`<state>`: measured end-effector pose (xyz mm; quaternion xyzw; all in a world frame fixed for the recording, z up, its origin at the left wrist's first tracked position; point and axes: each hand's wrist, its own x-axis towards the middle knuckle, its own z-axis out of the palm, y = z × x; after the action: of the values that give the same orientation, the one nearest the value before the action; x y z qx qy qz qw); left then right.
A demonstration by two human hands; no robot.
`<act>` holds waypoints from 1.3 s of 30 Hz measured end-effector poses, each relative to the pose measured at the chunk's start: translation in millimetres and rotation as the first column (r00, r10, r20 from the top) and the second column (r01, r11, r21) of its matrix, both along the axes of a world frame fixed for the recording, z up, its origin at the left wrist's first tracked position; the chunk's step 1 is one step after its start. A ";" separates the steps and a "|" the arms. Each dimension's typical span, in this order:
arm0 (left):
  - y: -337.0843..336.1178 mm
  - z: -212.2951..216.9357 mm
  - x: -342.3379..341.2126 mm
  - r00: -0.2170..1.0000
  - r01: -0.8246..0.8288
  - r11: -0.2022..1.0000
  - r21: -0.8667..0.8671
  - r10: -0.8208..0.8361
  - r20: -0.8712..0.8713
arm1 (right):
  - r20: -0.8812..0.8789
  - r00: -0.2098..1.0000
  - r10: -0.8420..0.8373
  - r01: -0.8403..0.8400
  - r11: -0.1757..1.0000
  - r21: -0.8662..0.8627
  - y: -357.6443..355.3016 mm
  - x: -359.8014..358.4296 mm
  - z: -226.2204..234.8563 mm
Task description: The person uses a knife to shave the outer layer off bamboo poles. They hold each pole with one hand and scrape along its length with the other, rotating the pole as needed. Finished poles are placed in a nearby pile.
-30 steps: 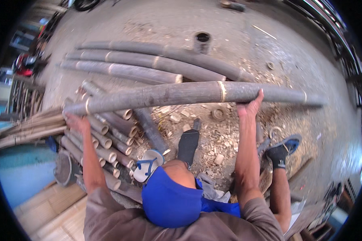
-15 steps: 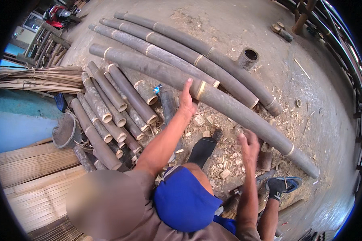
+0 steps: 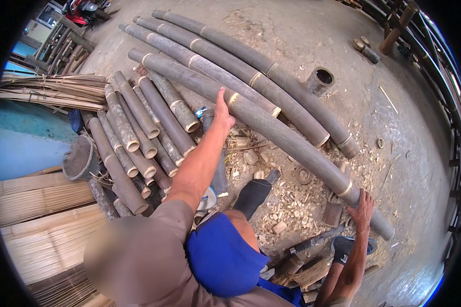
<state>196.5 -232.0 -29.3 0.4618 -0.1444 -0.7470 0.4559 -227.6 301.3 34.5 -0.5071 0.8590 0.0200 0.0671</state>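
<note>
A long grey-brown bamboo pole [image 3: 287,140] slants across the middle, from the upper left down to the lower right. My left hand [image 3: 223,113] grips it beside a pale joint ring, thumb up against the near side and the other fingers hidden beneath. Close to the pole's lower right end, my right hand [image 3: 362,209] is closed round it just past another joint. Behind lie several more long poles, among them a dark bamboo pole [image 3: 271,69] farthest away, roughly parallel to the one I hold.
Short cut bamboo pieces [image 3: 161,115] are stacked at left, by a grey bucket [image 3: 81,158] and split bamboo strips [image 3: 51,92]. Wood chips [image 3: 292,212] litter the floor around my feet. An upright bamboo cup [image 3: 320,82] stands beyond the poles; a bamboo ring [image 3: 380,143] lies at right.
My right hand has moved right and down onto the pole's near end and closed on it. The pole has shifted slightly, its right end moving left and down; my left hand has moved slightly left.
</note>
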 end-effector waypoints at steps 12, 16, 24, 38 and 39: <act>152.6 -5.9 -77.4 0.991 0.066 0.993 0.101 -0.077 0.107 | 0.182 0.980 0.081 -0.078 0.997 -0.019 -125.7 136.4 47.9; 139.4 -3.3 -58.2 1.000 -0.024 0.996 0.087 0.024 0.004 | 0.236 0.950 0.206 -0.173 0.973 -0.153 -117.0 164.8 46.7; 54.8 13.9 2.8 0.995 -0.093 0.996 0.017 0.093 -0.037 | 0.341 0.940 0.008 -0.030 0.998 0.059 0.2 108.2 94.7; 182.7 15.9 -74.2 0.979 0.193 0.971 0.138 -0.201 0.043 | 0.301 0.948 0.103 -0.095 0.995 -0.043 -203.8 196.5 53.1; 149.4 3.3 -54.9 0.981 0.173 0.976 0.134 -0.184 0.068 | 0.329 0.933 0.143 -0.113 0.988 -0.108 -218.9 203.1 45.1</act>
<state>141.6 -82.6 -26.0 0.5049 -0.1555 -0.7735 0.3503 -24.5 82.4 79.6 -0.5605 0.8001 -0.0999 0.1887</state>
